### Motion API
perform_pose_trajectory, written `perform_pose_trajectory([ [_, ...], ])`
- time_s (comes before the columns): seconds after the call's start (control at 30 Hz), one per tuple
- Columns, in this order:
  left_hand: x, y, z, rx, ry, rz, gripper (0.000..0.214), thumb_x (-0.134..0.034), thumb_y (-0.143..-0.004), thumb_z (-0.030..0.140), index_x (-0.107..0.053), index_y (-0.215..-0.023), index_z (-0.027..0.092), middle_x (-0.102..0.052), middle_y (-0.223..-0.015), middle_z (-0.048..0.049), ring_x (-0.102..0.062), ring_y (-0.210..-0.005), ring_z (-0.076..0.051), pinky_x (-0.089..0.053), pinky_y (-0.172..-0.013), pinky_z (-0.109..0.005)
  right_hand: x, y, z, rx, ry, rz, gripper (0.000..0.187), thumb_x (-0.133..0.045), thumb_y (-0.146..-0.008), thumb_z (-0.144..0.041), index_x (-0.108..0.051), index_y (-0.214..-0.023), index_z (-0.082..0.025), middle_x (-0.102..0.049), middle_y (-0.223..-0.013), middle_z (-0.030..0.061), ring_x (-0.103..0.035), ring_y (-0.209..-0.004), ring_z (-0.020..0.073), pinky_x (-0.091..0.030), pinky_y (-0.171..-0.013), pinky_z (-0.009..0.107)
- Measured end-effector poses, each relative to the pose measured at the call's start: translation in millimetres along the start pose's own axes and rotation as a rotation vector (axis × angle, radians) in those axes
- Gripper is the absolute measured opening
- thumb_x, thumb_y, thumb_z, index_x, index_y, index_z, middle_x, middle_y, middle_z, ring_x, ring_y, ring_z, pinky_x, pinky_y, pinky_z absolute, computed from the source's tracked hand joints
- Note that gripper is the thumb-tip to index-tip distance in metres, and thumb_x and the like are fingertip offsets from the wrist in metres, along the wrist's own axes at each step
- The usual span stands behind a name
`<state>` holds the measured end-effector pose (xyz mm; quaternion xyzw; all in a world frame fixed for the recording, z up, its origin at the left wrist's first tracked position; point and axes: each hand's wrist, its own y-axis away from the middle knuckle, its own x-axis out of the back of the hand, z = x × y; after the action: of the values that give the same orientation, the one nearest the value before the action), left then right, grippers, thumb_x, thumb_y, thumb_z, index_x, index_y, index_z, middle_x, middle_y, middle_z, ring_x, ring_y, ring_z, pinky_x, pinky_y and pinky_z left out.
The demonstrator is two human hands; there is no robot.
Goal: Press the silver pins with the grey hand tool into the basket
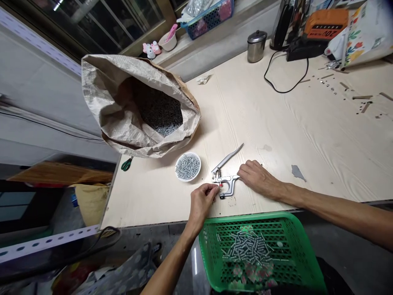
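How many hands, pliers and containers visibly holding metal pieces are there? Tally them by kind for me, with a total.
Hands: 2, the left hand and right hand
Pliers: 1
Containers visibly holding metal pieces: 3, the open sack, white bowl and green basket
Total: 6

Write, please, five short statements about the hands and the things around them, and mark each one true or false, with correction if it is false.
1. The right hand is at the end of the pliers. True.
2. The left hand reaches into the white bowl. False: its fingers are at the pliers, near a red part.
3. The bowl holds small metal pieces. True.
4. The green basket is empty. False: metal pieces lie in it.
5. The big sack is tied shut. False: its mouth is open, showing its contents.
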<state>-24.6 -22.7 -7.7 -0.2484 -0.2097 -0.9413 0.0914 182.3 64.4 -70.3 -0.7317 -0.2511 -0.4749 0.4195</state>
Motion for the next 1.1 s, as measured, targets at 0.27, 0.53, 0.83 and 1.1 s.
perform_pose_trajectory([
  [0.27,7.9,-12.4,9.5,0.053,-0.064,-0.157,0.032,-0.065,-0.073,0.045,-0.065,-0.068,0.014,-0.055,-0.05,0.0016,-0.046,-0.046,-0.011,-0.035,-0.048,-0.023,12.3,0.0,-3.9,0.051,-0.001,0.012,0.023,-0.037,-0.098,-0.011,-0.055,-0.083,-0.016,-0.053,-0.081,0.0047,-0.037,-0.078,0.0192,-0.029,-0.072,0.033],
  [0.53,7.7,2.0,14.3,0.012,-0.166,-0.101,0.028,-0.064,-0.074,0.041,-0.067,-0.067,0.014,-0.059,-0.053,0.0004,-0.05,-0.05,-0.012,-0.037,-0.052,-0.023,11.9,3.0,-10.2,0.055,-0.009,0.021,0.025,-0.035,-0.097,-0.007,-0.056,-0.087,-0.014,-0.054,-0.083,0.006,-0.037,-0.08,0.0195,-0.028,-0.071,0.034],
  [0.83,5.5,-8.8,20.8,0.359,0.033,-0.251,0.015,-0.07,-0.073,0.023,-0.063,-0.066,0.012,-0.057,-0.046,0.0028,-0.052,-0.041,-0.009,-0.046,-0.048,-0.022,11.5,2.3,-9.4,0.036,-0.041,-0.018,0.025,-0.034,-0.098,-0.009,-0.054,-0.083,-0.015,-0.052,-0.082,0.0057,-0.035,-0.079,0.0196,-0.028,-0.071,0.034],
  [1.1,5.5,-10.7,29.0,0.486,0.06,-0.27,0.014,-0.067,-0.08,0.015,-0.063,-0.068,0.011,-0.062,-0.046,-0.0002,-0.058,-0.042,-0.009,-0.052,-0.051,-0.021,8.4,-0.2,-10.4,-0.043,-0.088,-0.094,0.023,-0.036,-0.096,-0.01,-0.052,-0.081,-0.017,-0.054,-0.083,0.0057,-0.039,-0.079,0.0202,-0.029,-0.07,0.034],
])
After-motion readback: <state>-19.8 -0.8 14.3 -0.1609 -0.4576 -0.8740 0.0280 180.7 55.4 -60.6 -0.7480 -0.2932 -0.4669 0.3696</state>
